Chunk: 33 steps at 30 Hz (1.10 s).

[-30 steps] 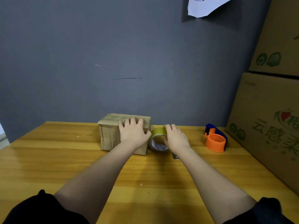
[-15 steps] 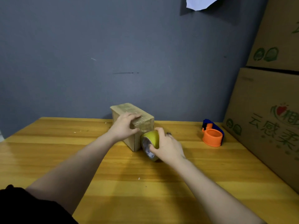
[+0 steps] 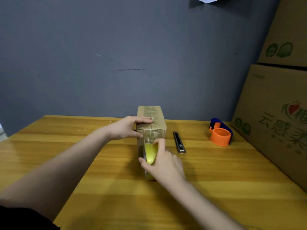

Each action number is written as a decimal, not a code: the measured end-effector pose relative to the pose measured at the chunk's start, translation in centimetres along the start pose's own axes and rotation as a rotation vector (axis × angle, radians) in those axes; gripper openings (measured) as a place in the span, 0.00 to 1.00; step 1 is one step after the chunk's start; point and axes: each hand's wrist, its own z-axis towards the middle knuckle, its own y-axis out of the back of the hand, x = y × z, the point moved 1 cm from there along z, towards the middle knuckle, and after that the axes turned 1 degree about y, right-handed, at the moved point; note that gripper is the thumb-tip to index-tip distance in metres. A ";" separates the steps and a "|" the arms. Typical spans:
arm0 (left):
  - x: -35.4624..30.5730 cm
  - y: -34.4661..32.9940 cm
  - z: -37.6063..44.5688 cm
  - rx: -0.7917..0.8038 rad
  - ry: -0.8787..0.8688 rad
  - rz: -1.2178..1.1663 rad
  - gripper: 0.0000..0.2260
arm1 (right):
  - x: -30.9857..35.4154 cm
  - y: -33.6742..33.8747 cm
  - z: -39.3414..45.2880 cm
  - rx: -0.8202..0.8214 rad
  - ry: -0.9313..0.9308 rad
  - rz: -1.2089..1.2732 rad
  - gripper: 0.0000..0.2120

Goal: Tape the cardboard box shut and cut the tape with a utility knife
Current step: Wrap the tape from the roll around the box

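Observation:
A small cardboard box stands on the wooden table with one short end facing me; shiny tape covers its top. My left hand holds the box at its near left corner, fingers flat across the top and thumb on the front face. My right hand grips a yellow roll of tape pressed against the box's front face. A dark utility knife lies on the table just right of the box, untouched.
An orange and blue tape dispenser sits at the right rear of the table. Large printed cardboard cartons are stacked along the right edge. A grey wall rises directly behind the table.
The box has been turned from lying crosswise to pointing its short end at me. My right hand brought the tape roll to the front face. The knife is now uncovered.

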 end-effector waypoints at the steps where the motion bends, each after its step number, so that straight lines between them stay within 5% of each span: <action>1: -0.1 0.0 -0.2 0.012 -0.003 0.002 0.31 | 0.1 0.0 -0.3 -0.002 -0.002 0.014 0.29; 15: -1.8 -0.7 -2.2 0.008 -0.031 0.167 0.30 | 0.5 0.0 -3.4 -0.034 -0.028 0.078 0.35; 21: -2.7 -1.3 -2.8 0.051 -0.009 0.053 0.28 | 0.3 0.2 -3.5 -0.035 -0.006 0.095 0.32; 28: -4.2 -1.3 -2.3 -0.202 0.122 -0.254 0.12 | -2.1 2.5 -3.3 -0.059 0.043 0.067 0.25; 33: -8.0 -1.2 -0.8 -0.448 0.105 -0.223 0.12 | -7.2 3.7 -0.2 -0.134 -0.164 0.197 0.11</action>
